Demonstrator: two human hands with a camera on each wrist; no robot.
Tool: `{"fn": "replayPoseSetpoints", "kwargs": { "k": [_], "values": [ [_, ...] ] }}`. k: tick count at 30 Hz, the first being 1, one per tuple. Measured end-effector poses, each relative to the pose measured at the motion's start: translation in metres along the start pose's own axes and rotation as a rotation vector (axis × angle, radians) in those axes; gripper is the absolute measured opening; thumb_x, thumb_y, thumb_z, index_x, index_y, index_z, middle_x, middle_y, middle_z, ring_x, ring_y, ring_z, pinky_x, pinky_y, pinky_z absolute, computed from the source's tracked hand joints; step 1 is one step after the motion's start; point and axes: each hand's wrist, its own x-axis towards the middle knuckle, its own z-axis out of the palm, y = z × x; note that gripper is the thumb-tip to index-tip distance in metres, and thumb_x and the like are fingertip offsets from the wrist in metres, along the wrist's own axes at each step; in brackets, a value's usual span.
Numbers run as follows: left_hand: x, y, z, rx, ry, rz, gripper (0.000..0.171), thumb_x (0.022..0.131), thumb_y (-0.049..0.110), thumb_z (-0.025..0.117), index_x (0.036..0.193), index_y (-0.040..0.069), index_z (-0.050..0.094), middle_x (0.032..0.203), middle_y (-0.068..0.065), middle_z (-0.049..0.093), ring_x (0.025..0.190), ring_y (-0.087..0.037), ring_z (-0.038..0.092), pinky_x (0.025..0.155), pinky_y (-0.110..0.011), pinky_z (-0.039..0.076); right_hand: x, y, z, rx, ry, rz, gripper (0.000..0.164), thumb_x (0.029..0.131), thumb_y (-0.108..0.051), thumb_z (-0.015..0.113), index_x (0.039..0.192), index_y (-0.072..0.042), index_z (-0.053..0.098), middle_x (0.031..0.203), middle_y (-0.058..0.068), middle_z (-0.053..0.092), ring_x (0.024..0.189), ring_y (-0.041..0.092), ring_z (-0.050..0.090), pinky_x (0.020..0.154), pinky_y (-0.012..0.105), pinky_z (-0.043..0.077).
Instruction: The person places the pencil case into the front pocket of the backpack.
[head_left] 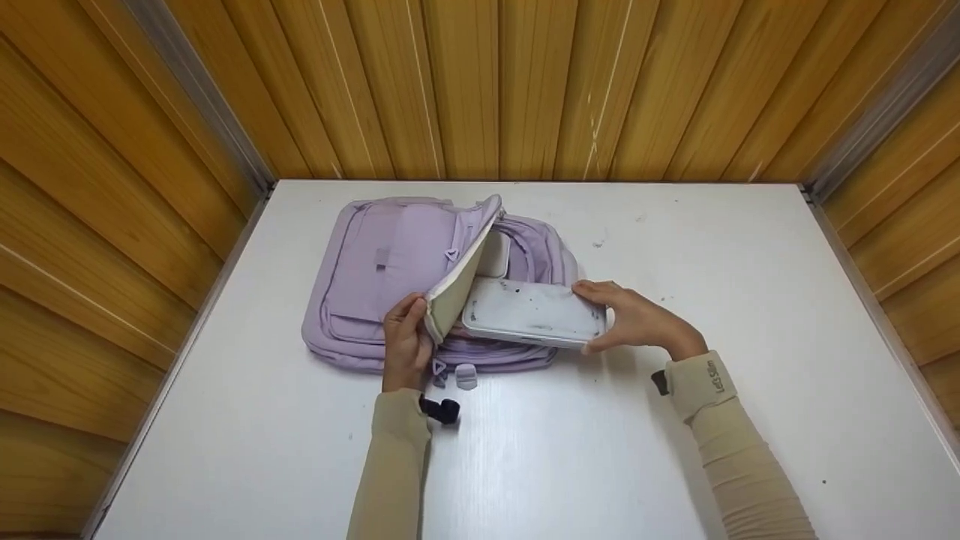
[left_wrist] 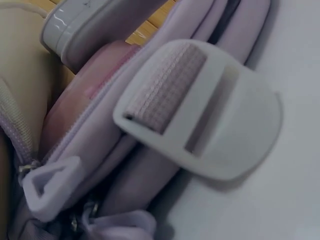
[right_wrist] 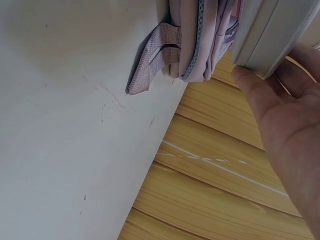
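Note:
A lilac backpack (head_left: 409, 240) lies flat, its front panel lifted by the left hand (head_left: 406, 345), which pinches the cream-lined flap (head_left: 455, 300) at its corner. From the right, the right hand (head_left: 637, 321) grips one end of a flat white rectangular case (head_left: 532, 309) with scuff marks, thumb on one side and fingers on the other. The case's other end reaches into the opening under the flap. Deeper inside sits a second white object (head_left: 493, 256), partly covered by the flap. Something pink (left_wrist: 82, 97) shows inside the opening in the left wrist view.
The bag rests on a white table (head_left: 540, 450) walled by yellow wooden panels (head_left: 525, 90). A pale strap buckle (left_wrist: 240, 125) and a triangular zipper pull (left_wrist: 52, 187) hang at the bag's near edge. A woven strap (right_wrist: 155, 57) sticks out in the right wrist view.

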Motion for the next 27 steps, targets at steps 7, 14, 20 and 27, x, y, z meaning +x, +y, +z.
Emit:
{"fn": "replayPoseSetpoints", "kwargs": {
  "k": [7,14,20,27],
  "values": [
    [0.002,0.004,0.008,0.018,0.004,0.007,0.009,0.076,0.01,0.079,0.084,0.009,0.075,0.08,0.0,0.07,0.074,-0.008,0.064,0.07,-0.019,0.054,0.003,-0.007,-0.002,0.003,-0.004,0.006,0.101,0.064,-0.028,0.089,0.147,-0.005,0.036,0.154,0.017,0.033,0.143,0.036,0.026,0.116,0.053,0.024],
    [0.004,0.007,0.012,0.074,0.009,0.003,0.016,0.07,0.017,0.083,0.083,0.011,0.075,0.078,0.002,0.07,0.07,-0.006,0.063,0.066,-0.016,0.053,0.009,-0.009,-0.001,-0.013,0.001,-0.039,0.1,0.063,-0.025,0.088,0.145,-0.002,0.036,0.152,0.019,0.035,0.142,0.037,0.028,0.115,0.052,0.025],
    [0.003,0.007,0.015,0.085,0.006,-0.006,0.01,0.074,0.012,0.081,0.082,0.011,0.075,0.078,0.001,0.07,0.07,-0.007,0.064,0.066,-0.017,0.054,0.013,-0.009,0.003,-0.058,0.007,-0.062,0.099,0.063,-0.027,0.089,0.144,-0.001,0.038,0.151,0.021,0.036,0.14,0.039,0.03,0.114,0.054,0.026],
    [0.001,0.007,0.017,0.086,-0.027,0.004,0.008,0.082,0.004,0.074,0.083,0.012,0.076,0.079,0.002,0.072,0.071,-0.006,0.065,0.068,-0.016,0.054,0.017,-0.013,0.005,-0.057,-0.021,-0.038,0.097,0.065,-0.025,0.088,0.144,-0.001,0.038,0.153,0.018,0.033,0.142,0.038,0.027,0.117,0.052,0.023]
  ]
}}
